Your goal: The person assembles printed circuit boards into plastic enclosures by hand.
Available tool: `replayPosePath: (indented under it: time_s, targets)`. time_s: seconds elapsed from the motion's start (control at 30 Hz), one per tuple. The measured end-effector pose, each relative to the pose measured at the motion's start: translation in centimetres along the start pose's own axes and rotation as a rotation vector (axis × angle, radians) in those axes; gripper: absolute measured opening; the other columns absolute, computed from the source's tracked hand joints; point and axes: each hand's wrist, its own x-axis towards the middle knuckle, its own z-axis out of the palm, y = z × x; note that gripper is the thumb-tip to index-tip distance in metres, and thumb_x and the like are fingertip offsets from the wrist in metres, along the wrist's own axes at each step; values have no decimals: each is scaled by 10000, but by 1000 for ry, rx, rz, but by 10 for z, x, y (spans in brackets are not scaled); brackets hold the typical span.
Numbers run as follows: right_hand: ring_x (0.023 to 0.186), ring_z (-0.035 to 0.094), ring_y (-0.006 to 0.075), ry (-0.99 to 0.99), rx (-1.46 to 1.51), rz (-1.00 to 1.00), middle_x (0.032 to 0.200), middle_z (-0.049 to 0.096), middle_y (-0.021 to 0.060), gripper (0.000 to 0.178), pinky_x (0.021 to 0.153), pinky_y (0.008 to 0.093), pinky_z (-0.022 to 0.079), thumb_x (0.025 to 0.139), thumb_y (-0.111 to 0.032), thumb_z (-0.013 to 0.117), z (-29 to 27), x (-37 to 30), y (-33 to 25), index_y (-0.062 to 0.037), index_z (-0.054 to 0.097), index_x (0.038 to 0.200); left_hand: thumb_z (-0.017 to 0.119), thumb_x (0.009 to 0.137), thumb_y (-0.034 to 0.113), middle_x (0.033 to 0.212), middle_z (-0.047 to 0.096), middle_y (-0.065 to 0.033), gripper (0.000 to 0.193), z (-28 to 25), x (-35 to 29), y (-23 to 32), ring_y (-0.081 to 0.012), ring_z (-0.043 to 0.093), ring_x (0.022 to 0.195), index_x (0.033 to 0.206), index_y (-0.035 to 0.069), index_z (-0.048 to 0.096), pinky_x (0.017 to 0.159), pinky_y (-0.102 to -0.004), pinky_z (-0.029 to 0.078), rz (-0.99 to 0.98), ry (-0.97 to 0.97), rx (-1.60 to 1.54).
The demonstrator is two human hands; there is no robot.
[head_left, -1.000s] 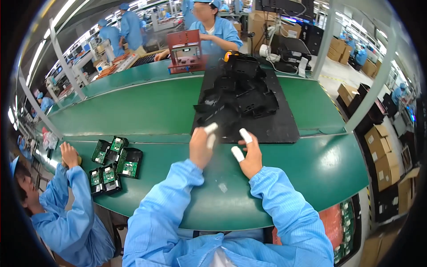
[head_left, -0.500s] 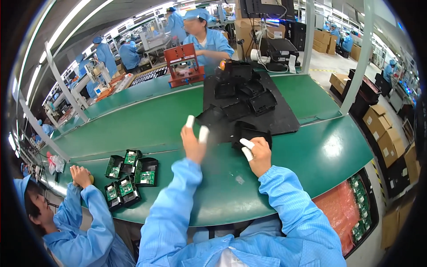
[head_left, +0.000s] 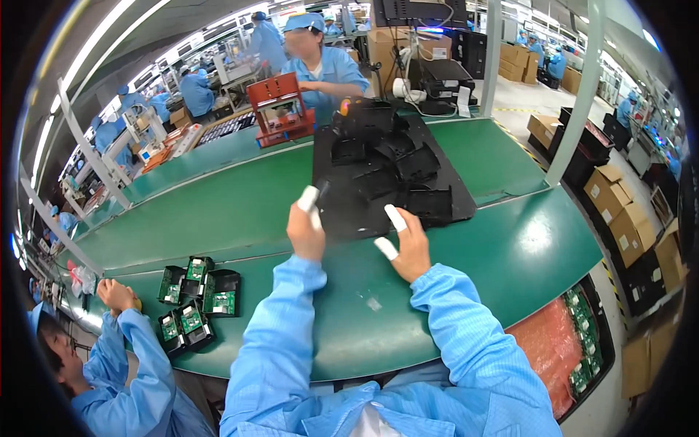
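Note:
My left hand (head_left: 306, 227), with white finger covers on the thumb and forefinger, is raised at the left edge of a black mat (head_left: 453, 191). Its thumb and forefinger are close together, and a dark blurred spot shows at their tips; what it is, I cannot make out. Near the mat's front edge, my right hand (head_left: 409, 247) is open and holds nothing, its two white-covered fingers apart. Just beyond it a black plastic housing (head_left: 431, 205) rests on the mat. Several similar curved black housings (head_left: 378, 142) lie in a loose heap farther back.
Black housings with green circuit boards (head_left: 220, 298) stand on the bench at left, beside a co-worker's clasped hands (head_left: 119, 295). A red fixture (head_left: 279, 109) stands before another co-worker across the bench. At lower right is a bin with pink wrap (head_left: 542, 348) and circuit boards.
My right hand has let go of the black housing, which now rests on the mat's near right part. The left thumb and forefinger have come closer together. The whole view has shifted slightly.

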Motion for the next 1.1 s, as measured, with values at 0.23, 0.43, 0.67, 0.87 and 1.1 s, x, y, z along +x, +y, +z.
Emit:
replayPosePath:
  time_s: [0.23,0.43,0.67,0.87,1.1]
  targets:
    - [918,600,211,163,375,390,1094,616,108,402,835,320,480,925,-110,535,0,-12,22,-54,507,1322,650,710,-53,1249,611,-85,488,-68,-85,95,-275,560,1186,1167,116,635,1045,-547,344,459,-783,-176]
    - [863,633,261,148,78,290,1000,650,119,287,809,344,498,889,-116,616,-1,-12,30,-61,627,1170,732,785,134,1283,537,-206,523,-60,-50,86,-378,517,1183,1262,34,542,1048,-455,373,76,-737,-402]
    - [1275,433,353,132,-727,437,1354,513,156,439,1067,466,320,940,-330,532,-61,-21,133,-101,538,1314,514,906,525,1389,420,-284,679,11,-50,-34,-453,421,1254,1366,28,465,1054,-466,353,-134,-624,582]
    - [1302,424,342,-55,-552,691,1345,522,173,469,1077,457,334,928,-393,540,-72,-12,144,-42,601,1232,576,874,511,1448,364,-251,703,-9,-37,-2,-410,354,1329,1367,21,469,1125,-494,242,-359,-772,408]
    - [1233,479,349,-31,-623,662,1282,567,175,486,1042,439,386,924,-387,558,-74,-13,136,-15,585,1234,676,838,407,1338,494,-257,580,-17,-43,6,-417,458,1237,1241,0,583,1048,-480,353,-90,-653,458]
